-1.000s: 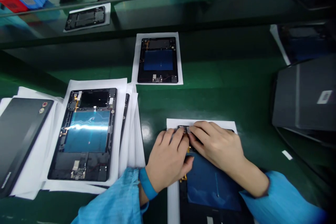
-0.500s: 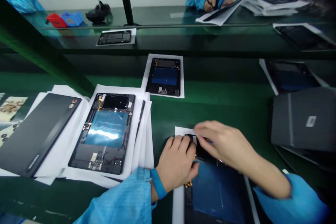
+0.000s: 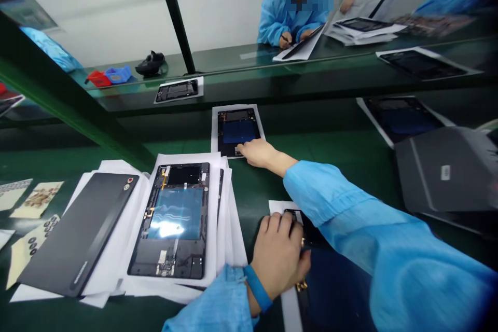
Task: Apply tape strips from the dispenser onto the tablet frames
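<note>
Two grips busy rn: my right grip [image 3: 259, 154] is stretched out, fingers narrow, w/ the far tablet housing [image 3: 238, 132] right at its tips, can't tell if holding. Left grip [image 3: 277, 259] sits spread on the near tablet housing [image 3: 311, 231], just under it, no clear grasp.

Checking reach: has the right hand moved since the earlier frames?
Yes, forward: the right hand left the near tablet casing, now at the far tablet casing.

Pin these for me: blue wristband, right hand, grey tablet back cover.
blue wristband [image 3: 256, 288]: head view, middle of the band
right hand [image 3: 259, 154]: head view, back of the hand
grey tablet back cover [image 3: 80, 233]: head view, middle of its flat face
</note>
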`<state>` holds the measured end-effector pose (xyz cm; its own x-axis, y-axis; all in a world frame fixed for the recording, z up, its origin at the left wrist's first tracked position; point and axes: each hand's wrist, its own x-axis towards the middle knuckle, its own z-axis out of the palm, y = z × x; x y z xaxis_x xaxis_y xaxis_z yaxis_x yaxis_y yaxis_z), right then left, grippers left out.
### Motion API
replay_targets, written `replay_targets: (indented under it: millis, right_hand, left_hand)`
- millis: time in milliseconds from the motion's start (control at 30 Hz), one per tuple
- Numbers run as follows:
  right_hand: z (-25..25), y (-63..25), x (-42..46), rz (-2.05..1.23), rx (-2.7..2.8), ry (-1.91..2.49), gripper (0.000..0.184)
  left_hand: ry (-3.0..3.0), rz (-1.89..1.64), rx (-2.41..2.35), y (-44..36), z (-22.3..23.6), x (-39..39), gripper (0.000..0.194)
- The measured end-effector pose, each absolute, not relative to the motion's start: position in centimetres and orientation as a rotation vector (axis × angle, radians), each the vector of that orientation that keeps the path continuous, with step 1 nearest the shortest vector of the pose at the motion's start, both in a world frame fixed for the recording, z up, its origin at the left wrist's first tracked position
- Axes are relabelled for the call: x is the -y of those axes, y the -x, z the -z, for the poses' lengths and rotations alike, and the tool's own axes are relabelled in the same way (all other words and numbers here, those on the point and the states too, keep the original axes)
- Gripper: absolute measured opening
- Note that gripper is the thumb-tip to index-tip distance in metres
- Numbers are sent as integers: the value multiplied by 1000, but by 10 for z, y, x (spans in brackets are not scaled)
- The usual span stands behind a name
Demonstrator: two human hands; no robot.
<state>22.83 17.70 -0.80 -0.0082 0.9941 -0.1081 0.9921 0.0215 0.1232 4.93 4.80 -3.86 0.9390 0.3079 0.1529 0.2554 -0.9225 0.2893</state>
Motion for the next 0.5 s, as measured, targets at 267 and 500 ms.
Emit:
replay_targets:
  millis: [267,500]
  right_hand:
    - [-50,-251,-55,-312,-2188,-2062,19]
    - [-13,-194,158,-857,-2468,-2315,37]
  left_hand:
    - [-1755,-514,-561,-52,27,-49,57]
    - [-766,-188,-569,-30,-3,-17,72]
